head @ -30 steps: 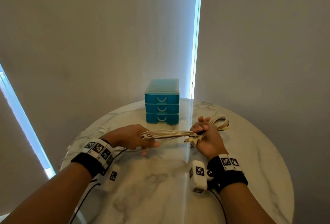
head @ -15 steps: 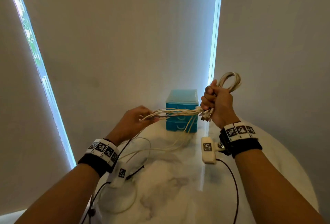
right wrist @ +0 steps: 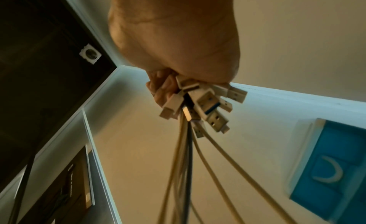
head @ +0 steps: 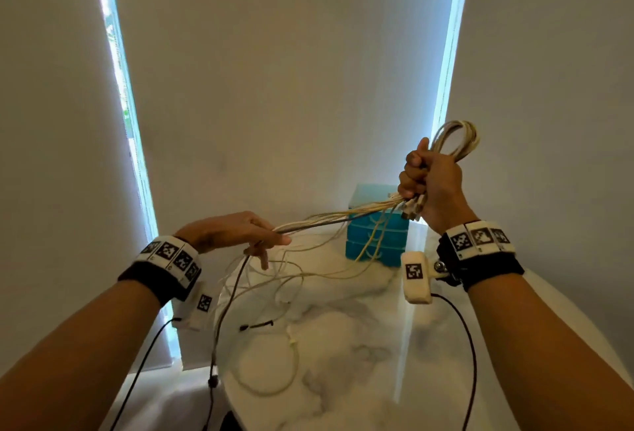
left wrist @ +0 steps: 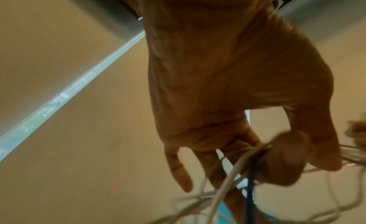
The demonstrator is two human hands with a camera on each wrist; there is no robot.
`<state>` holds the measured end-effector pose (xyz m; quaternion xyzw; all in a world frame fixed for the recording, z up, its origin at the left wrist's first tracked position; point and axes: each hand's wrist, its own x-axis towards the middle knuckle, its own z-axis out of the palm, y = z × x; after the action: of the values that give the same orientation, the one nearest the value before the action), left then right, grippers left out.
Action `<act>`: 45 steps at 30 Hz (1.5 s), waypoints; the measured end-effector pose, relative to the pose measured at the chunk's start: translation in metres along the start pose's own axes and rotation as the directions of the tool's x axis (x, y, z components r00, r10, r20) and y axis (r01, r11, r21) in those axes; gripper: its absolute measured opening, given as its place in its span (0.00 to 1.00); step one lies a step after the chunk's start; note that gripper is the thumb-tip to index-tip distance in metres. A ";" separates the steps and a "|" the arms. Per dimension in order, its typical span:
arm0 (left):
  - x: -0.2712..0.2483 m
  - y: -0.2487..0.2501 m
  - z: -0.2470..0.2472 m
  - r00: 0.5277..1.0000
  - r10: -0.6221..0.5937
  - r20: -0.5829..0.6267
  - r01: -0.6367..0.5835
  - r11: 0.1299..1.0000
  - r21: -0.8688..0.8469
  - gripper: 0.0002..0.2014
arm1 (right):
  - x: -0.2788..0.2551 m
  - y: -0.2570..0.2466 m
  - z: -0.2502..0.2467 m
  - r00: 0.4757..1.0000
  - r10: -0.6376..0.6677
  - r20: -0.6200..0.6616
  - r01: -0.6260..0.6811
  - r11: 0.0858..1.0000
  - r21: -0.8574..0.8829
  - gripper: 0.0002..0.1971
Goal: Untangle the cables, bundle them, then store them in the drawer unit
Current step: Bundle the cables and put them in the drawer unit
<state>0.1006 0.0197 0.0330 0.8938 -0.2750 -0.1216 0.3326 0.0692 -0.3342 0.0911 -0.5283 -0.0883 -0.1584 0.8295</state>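
My right hand (head: 429, 183) is raised in a fist around a bundle of cream cables (head: 343, 218); a loop (head: 456, 139) sticks out above the fist and several USB plugs (right wrist: 206, 105) hang below it. The strands run taut down to my left hand (head: 264, 235), which pinches them between thumb and fingers (left wrist: 281, 158). Below the left hand, loose cable ends (head: 274, 355) trail onto the marble table (head: 360, 362). The blue drawer unit (head: 374, 238) stands at the table's far edge, all drawers closed, partly behind the cables.
Black wrist-camera leads (head: 470, 355) hang from both forearms over the table. A dark cable (head: 219, 327) drops off the table's left edge. Walls with bright window strips (head: 120, 87) stand close behind the round table.
Both hands have lifted off the table, the right one highest, carrying the bundle upward. The cables between them now slant, and loose ends have been drawn up from the table.
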 end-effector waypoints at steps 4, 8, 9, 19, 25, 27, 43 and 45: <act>-0.005 -0.030 0.003 0.957 -0.024 -0.289 0.026 1.000 0.002 0.38 | 0.000 -0.002 -0.006 0.999 0.015 -0.039 -0.012 0.998 0.068 0.22; -0.006 -0.054 0.005 0.944 -0.113 -0.309 0.184 0.960 0.211 0.35 | -0.003 -0.002 -0.015 0.996 -0.004 -0.091 0.008 0.999 0.044 0.22; -0.006 -0.059 0.004 0.943 -0.142 -0.301 0.231 0.930 0.284 0.31 | -0.003 -0.002 -0.017 0.994 -0.004 -0.106 0.008 0.999 0.041 0.22; 0.004 -0.052 -0.021 0.741 -0.107 -0.663 -0.029 0.981 -0.190 0.24 | 0.002 -0.004 -0.048 0.923 -0.028 -0.384 0.090 0.985 0.145 0.18; 0.024 -0.048 0.003 0.714 -0.239 -0.658 0.440 0.884 0.158 0.23 | 0.004 -0.016 -0.062 0.836 -0.159 -0.525 0.251 0.962 0.107 0.15; 0.028 -0.044 0.003 0.701 -0.175 -0.692 0.301 0.952 0.064 0.21 | 0.003 -0.022 -0.063 0.798 -0.224 -0.559 0.283 0.959 0.020 0.15; -0.003 0.056 -0.007 0.774 0.321 -0.546 -0.619 0.199 -0.760 0.06 | 0.018 -0.028 -0.101 0.615 -0.124 -0.779 0.071 0.992 -0.101 0.10; -0.012 0.051 -0.010 0.828 0.315 -0.463 -0.560 0.419 -0.715 0.11 | 0.016 -0.032 -0.111 0.603 -0.114 -0.789 0.057 0.993 -0.100 0.09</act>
<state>0.0741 -0.0001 0.0742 0.5308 -0.3634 -0.0272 0.7651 0.0704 -0.4497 0.0757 -0.4252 0.2682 -0.4181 0.7566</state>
